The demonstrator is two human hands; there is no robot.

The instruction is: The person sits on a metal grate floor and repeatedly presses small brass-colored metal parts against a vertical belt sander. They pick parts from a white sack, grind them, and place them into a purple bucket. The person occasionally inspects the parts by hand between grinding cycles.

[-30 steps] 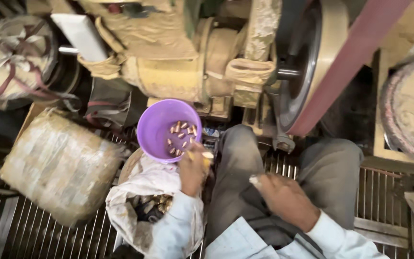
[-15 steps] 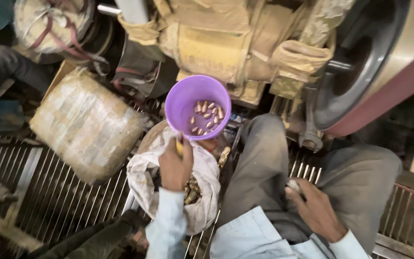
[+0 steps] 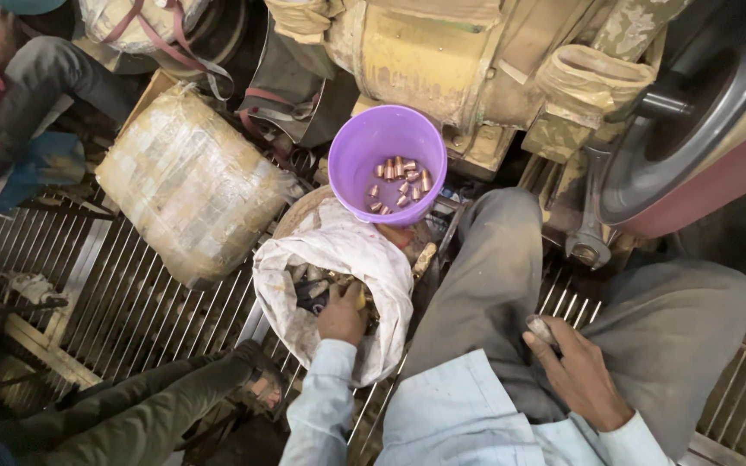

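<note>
— Two hands are seen: what is held?
— Small metal pieces in the white sack are pinched by the left hand; one piece is gripped by the right hand at four o'clock.
— Handling?
— Hard, heavy, slippery; best pinched sideways. The purple bucket lies at twelve o'clock.

wrapped bundle: 1 blocky package in clear, dusty plastic over tan contents, lying tilted on the metal grating, left of the purple bowl
white sack: open, crumpled, just below the bowl
labels, signs, screens: none visible
</note>
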